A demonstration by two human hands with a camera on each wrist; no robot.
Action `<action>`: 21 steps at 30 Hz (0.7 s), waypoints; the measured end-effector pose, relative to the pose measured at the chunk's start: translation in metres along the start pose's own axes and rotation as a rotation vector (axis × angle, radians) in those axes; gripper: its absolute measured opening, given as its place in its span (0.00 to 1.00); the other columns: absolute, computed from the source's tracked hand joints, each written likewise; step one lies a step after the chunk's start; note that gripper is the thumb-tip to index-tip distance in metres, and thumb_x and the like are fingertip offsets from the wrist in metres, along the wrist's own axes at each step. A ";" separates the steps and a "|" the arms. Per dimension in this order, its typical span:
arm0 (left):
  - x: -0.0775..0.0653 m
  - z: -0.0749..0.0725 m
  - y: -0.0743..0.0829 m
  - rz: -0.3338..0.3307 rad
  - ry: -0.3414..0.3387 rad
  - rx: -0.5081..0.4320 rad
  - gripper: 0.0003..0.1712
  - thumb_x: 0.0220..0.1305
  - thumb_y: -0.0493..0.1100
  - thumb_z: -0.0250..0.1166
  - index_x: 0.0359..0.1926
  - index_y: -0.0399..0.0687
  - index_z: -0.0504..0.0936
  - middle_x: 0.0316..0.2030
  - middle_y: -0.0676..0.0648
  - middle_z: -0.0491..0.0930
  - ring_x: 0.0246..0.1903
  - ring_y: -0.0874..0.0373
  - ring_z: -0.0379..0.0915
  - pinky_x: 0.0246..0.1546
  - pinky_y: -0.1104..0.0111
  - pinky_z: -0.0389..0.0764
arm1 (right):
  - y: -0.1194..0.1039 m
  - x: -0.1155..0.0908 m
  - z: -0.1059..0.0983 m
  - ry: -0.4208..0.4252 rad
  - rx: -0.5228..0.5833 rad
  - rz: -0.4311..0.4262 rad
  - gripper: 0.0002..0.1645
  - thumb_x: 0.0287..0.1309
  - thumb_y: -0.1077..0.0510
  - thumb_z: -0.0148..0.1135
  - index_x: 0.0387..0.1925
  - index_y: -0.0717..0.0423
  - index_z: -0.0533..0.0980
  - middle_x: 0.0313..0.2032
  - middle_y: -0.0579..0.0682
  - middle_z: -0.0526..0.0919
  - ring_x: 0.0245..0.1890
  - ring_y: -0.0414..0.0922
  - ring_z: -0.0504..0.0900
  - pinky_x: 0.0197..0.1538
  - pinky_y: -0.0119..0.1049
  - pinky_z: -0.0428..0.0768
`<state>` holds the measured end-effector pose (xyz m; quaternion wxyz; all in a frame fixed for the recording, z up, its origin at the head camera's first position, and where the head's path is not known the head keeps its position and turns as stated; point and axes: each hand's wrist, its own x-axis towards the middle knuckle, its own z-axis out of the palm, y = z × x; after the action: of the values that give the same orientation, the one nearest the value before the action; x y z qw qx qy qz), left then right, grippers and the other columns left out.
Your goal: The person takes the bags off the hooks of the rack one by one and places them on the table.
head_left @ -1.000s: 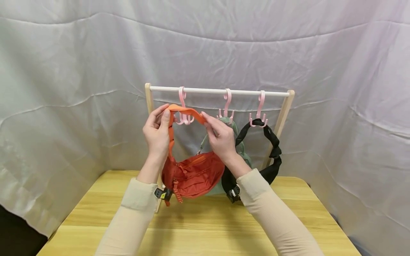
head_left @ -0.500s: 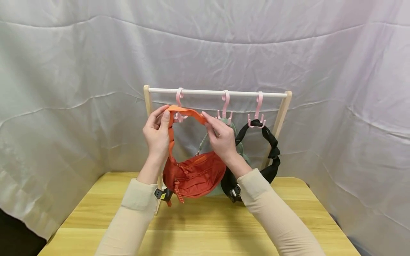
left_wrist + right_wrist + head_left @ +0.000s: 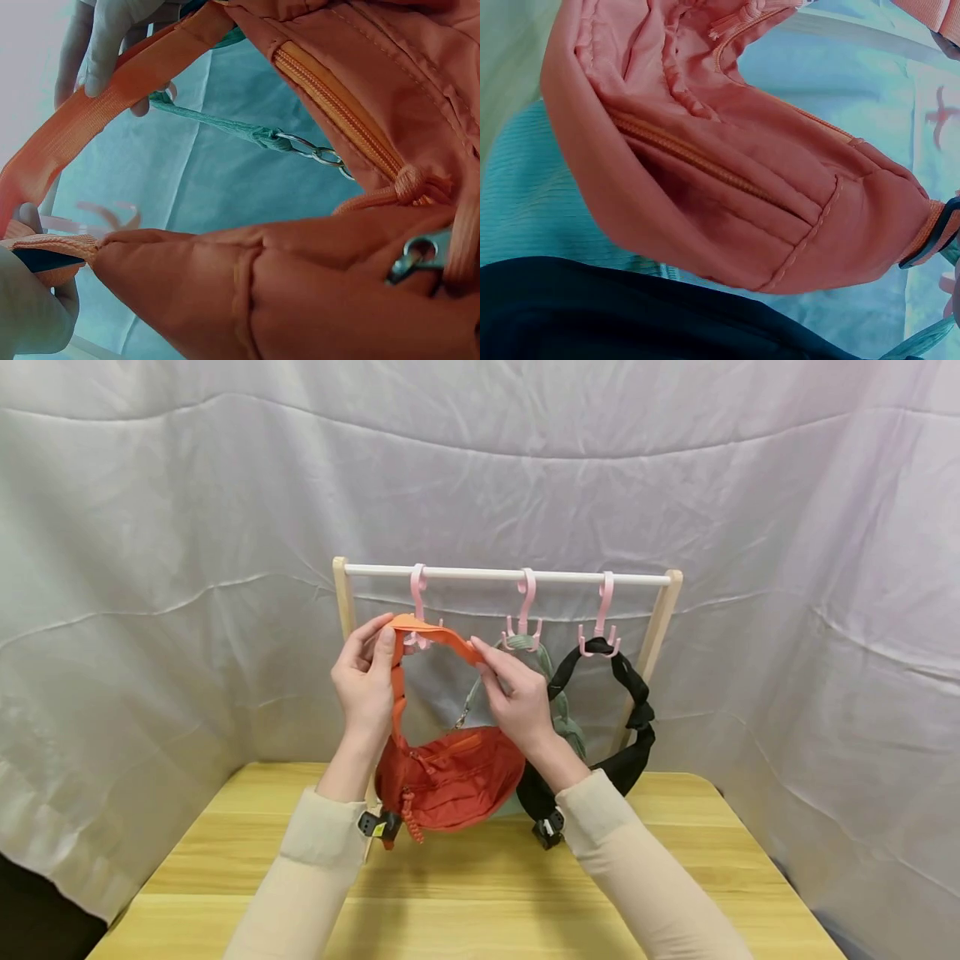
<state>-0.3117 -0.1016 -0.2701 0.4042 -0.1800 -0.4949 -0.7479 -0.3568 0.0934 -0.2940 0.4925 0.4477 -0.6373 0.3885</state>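
Note:
A red waist bag hangs in the air from its orange strap, which both hands keep raised in an arch. My left hand grips the strap's upper left bend, the thumb facing me. Farther right along the strap, my right hand pinches it between thumb and fingers. Just behind the arch hangs a pink hook, its lower prongs partly covered by the strap and left fingers. The left wrist view shows the bag's orange zipper close up.
A white rail on wooden posts stands on the wooden table. From its middle pink hook hangs a green bag, partly hidden behind the right hand. A black bag hangs from the right pink hook. Grey curtains surround the table.
Both hands and the red waist bag have come down slightly. The left hook shows a little farther left behind the strap. Both hands keep their hold.

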 end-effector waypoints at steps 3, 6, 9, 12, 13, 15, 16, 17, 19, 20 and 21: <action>-0.002 -0.002 0.001 -0.001 -0.011 -0.003 0.16 0.75 0.39 0.65 0.58 0.35 0.84 0.39 0.49 0.88 0.32 0.59 0.86 0.44 0.69 0.87 | -0.001 -0.006 0.001 -0.010 0.000 0.005 0.25 0.62 0.74 0.68 0.60 0.65 0.81 0.53 0.57 0.88 0.51 0.53 0.88 0.54 0.39 0.85; -0.004 -0.005 0.001 -0.001 -0.019 0.009 0.16 0.75 0.40 0.65 0.58 0.36 0.84 0.39 0.51 0.88 0.32 0.60 0.86 0.44 0.69 0.86 | -0.004 -0.010 0.002 -0.022 -0.003 0.019 0.24 0.62 0.73 0.68 0.60 0.64 0.82 0.53 0.57 0.88 0.50 0.52 0.88 0.52 0.40 0.86; -0.006 -0.007 0.002 -0.001 -0.023 0.008 0.16 0.75 0.40 0.65 0.58 0.37 0.84 0.39 0.51 0.88 0.33 0.59 0.86 0.44 0.70 0.86 | -0.008 -0.015 0.004 -0.029 -0.008 0.036 0.22 0.64 0.71 0.67 0.59 0.63 0.82 0.52 0.56 0.88 0.50 0.51 0.88 0.51 0.41 0.86; -0.008 -0.008 0.001 -0.004 -0.022 -0.004 0.15 0.75 0.39 0.65 0.57 0.36 0.84 0.38 0.51 0.88 0.32 0.59 0.86 0.44 0.70 0.86 | -0.010 -0.021 0.006 -0.030 -0.001 0.052 0.21 0.64 0.71 0.67 0.59 0.63 0.83 0.52 0.56 0.88 0.50 0.52 0.88 0.52 0.41 0.86; -0.009 -0.008 0.001 -0.003 -0.023 -0.005 0.15 0.75 0.38 0.64 0.57 0.36 0.84 0.38 0.51 0.88 0.32 0.59 0.86 0.44 0.70 0.86 | -0.011 -0.023 0.006 -0.031 0.004 0.055 0.21 0.64 0.72 0.67 0.58 0.63 0.83 0.52 0.56 0.88 0.50 0.52 0.88 0.53 0.41 0.86; -0.010 -0.009 0.001 -0.005 -0.025 -0.005 0.15 0.75 0.38 0.64 0.57 0.35 0.84 0.38 0.51 0.88 0.32 0.59 0.85 0.44 0.70 0.86 | -0.012 -0.028 0.008 -0.030 0.014 0.057 0.22 0.63 0.73 0.68 0.58 0.63 0.83 0.52 0.57 0.88 0.50 0.52 0.88 0.53 0.40 0.86; -0.011 -0.009 0.002 -0.007 -0.026 -0.005 0.15 0.75 0.37 0.64 0.57 0.35 0.84 0.38 0.51 0.88 0.32 0.59 0.85 0.44 0.70 0.86 | -0.012 -0.030 0.009 -0.031 0.018 0.057 0.22 0.63 0.73 0.68 0.58 0.64 0.83 0.52 0.57 0.88 0.50 0.52 0.88 0.53 0.40 0.86; -0.012 -0.009 0.002 -0.007 -0.028 -0.002 0.15 0.75 0.37 0.64 0.57 0.35 0.84 0.37 0.51 0.88 0.32 0.60 0.85 0.43 0.70 0.86 | -0.012 -0.032 0.010 -0.030 0.022 0.056 0.22 0.62 0.73 0.68 0.58 0.64 0.83 0.52 0.57 0.88 0.50 0.52 0.89 0.52 0.40 0.86; -0.013 -0.009 0.002 -0.006 -0.034 0.008 0.15 0.75 0.37 0.64 0.58 0.35 0.84 0.37 0.52 0.88 0.32 0.60 0.85 0.43 0.70 0.86 | -0.013 -0.036 0.011 -0.031 0.036 0.059 0.22 0.61 0.75 0.67 0.58 0.65 0.83 0.52 0.58 0.88 0.50 0.53 0.88 0.52 0.41 0.87; -0.014 -0.009 0.002 -0.006 -0.034 0.010 0.15 0.75 0.37 0.64 0.58 0.34 0.84 0.37 0.52 0.88 0.32 0.60 0.85 0.43 0.70 0.86 | -0.013 -0.038 0.011 -0.031 0.044 0.061 0.23 0.61 0.75 0.67 0.58 0.65 0.83 0.52 0.58 0.88 0.50 0.53 0.89 0.51 0.41 0.87; -0.015 -0.010 0.002 -0.004 -0.033 0.012 0.15 0.75 0.37 0.64 0.58 0.34 0.84 0.37 0.52 0.88 0.32 0.60 0.85 0.43 0.70 0.86 | -0.013 -0.040 0.012 -0.034 0.051 0.063 0.23 0.61 0.76 0.67 0.58 0.65 0.83 0.53 0.59 0.88 0.49 0.53 0.89 0.50 0.41 0.87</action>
<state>-0.2996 -0.1042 -0.2829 0.3956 -0.1891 -0.5063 -0.7425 -0.3427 0.0860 -0.3350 0.4577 0.4464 -0.6491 0.4122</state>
